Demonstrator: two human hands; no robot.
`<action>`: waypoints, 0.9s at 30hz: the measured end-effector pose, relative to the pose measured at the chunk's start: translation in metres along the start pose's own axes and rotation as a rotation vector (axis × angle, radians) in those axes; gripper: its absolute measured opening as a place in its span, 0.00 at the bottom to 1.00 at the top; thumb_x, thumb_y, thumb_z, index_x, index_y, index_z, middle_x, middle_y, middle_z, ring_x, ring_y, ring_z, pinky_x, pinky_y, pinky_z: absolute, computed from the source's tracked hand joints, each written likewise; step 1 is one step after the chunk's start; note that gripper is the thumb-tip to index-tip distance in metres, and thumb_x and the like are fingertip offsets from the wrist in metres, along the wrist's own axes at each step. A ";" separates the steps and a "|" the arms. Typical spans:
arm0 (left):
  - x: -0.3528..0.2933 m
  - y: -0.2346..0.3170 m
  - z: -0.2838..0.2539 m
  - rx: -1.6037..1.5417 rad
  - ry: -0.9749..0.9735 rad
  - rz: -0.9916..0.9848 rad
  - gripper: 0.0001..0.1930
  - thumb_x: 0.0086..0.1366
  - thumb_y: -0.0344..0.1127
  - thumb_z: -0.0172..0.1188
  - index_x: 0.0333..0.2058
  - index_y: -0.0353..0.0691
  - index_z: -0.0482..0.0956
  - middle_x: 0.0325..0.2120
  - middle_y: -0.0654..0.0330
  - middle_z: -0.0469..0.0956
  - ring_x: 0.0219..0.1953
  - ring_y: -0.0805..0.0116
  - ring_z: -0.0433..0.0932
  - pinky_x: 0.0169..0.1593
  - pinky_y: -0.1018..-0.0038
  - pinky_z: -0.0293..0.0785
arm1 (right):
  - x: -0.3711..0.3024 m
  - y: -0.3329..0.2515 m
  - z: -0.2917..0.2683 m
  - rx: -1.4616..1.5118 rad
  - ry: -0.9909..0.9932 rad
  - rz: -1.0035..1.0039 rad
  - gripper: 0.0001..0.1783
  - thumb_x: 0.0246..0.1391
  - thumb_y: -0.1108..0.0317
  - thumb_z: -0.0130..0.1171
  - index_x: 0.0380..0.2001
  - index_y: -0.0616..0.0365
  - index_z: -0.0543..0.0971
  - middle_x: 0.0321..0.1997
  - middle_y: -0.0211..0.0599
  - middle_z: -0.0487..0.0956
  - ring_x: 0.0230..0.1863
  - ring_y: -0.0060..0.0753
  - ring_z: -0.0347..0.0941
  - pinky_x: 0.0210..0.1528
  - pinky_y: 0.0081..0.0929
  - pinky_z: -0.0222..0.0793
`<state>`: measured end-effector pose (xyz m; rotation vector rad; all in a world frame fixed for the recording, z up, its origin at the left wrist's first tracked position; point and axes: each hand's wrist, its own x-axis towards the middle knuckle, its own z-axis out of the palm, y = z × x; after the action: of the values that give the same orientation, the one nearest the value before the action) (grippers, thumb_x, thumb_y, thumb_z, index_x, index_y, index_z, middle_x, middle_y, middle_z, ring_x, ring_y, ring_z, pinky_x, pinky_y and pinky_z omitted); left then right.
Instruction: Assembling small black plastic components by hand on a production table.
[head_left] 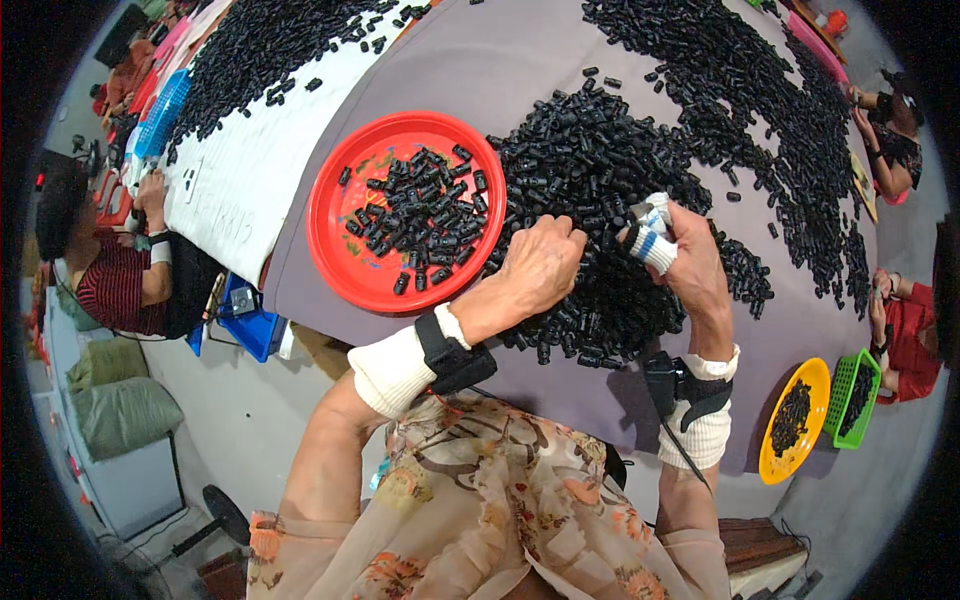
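Observation:
A large pile of small black cylindrical plastic pieces (600, 160) lies on the grey-covered table (430, 60) in front of me. At the pile's near left side, my left hand (545, 262) is closed, its fingers curled down; what they hold is hidden. My right hand (692, 255) is over the pile's right part, thumb and finger bent toward each other. White finger covers (655, 245) with blue stripes wrap its fingertips, and I cannot make out what is between them. A round red plate (335, 265) with scattered black pieces sits left of my left hand.
More black pieces (780, 150) spread across the far right. A yellow plate (820, 390) and green basket (868, 370) hold pieces at the right edge. Left, a white-covered table (270, 150) bears another heap, a blue basket (163, 115) and a co-worker's hand (150, 195). Other people sit at right.

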<state>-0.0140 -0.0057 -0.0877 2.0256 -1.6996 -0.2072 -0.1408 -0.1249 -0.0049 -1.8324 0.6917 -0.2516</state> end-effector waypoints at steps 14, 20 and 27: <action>0.005 0.008 -0.069 -1.563 -0.032 -0.361 0.14 0.58 0.31 0.55 0.43 0.33 0.71 0.29 0.59 0.76 0.28 0.77 0.73 0.34 0.82 0.71 | 0.001 -0.007 0.002 0.081 0.034 -0.104 0.13 0.40 0.71 0.63 0.31 0.59 0.73 0.22 0.21 0.69 0.23 0.12 0.60 0.25 0.14 0.58; 0.002 0.007 -0.068 -1.953 -0.081 -0.335 0.15 0.59 0.33 0.54 0.44 0.33 0.69 0.33 0.55 0.75 0.31 0.73 0.74 0.36 0.77 0.72 | 0.000 -0.019 0.008 0.107 0.020 -0.211 0.19 0.37 0.74 0.65 0.35 0.60 0.71 0.25 0.22 0.70 0.25 0.12 0.62 0.27 0.13 0.62; 0.002 0.010 -0.069 -2.035 -0.035 -0.286 0.12 0.60 0.31 0.53 0.42 0.36 0.71 0.33 0.61 0.75 0.31 0.75 0.73 0.36 0.77 0.72 | -0.003 -0.028 0.014 0.147 0.024 -0.309 0.22 0.36 0.75 0.66 0.38 0.60 0.70 0.26 0.24 0.71 0.26 0.12 0.62 0.28 0.13 0.62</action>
<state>0.0065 0.0094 -0.0224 0.5510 -0.3785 -1.3310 -0.1271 -0.1058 0.0164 -1.7923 0.3922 -0.5149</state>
